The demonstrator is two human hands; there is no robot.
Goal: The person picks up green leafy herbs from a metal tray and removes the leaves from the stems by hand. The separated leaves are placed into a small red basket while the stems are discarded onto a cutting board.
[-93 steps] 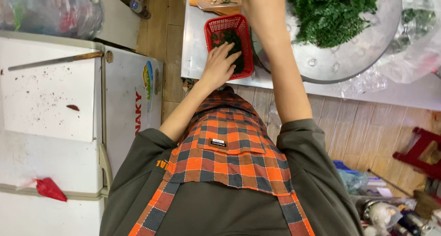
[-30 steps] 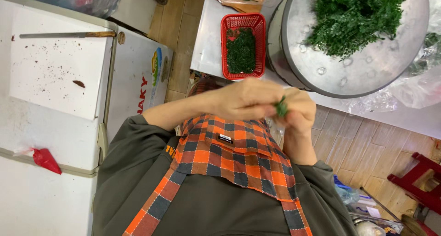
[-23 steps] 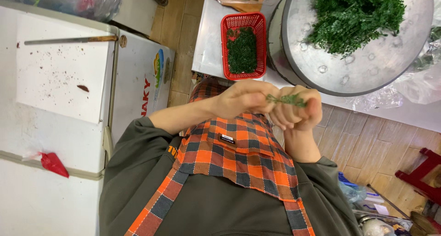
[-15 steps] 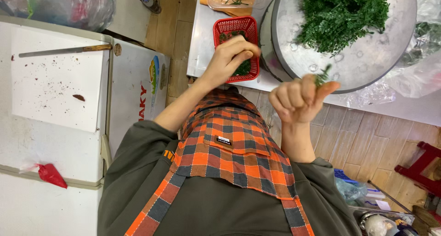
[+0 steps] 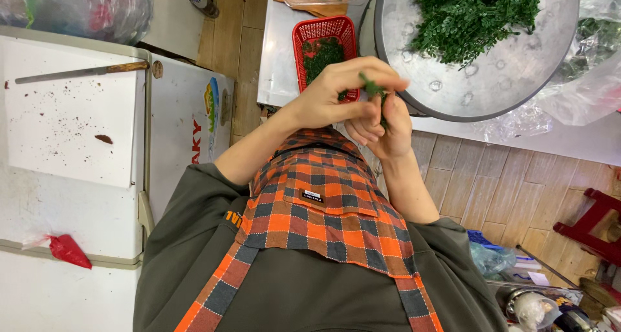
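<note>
**Both hands meet on a green sprig above the apron**

The person's left hand (image 5: 330, 96) and right hand (image 5: 388, 122) come together in front of the chest, over the orange-and-grey checked apron (image 5: 317, 209). Between them is a small herb sprig (image 5: 374, 89). The left hand's fingers (image 5: 362, 73) are curled over it from above and pinched on its upper end; the right hand's fingers (image 5: 365, 128) are folded shut round the lower part, so that each hand can pull against the other.

Just beyond the hands, on the counter (image 5: 278, 60), stands a red plastic basket (image 5: 326, 47) with dark green leaves in it, set close, within easy reach. Beside it sits a wide metal tray (image 5: 491, 86) carrying a heap of leafy green stems (image 5: 475, 15). Farther to the left, a white cutting board (image 5: 71, 131) lies on a white chest, with a long knife (image 5: 81, 72) at its far edge.
</note>
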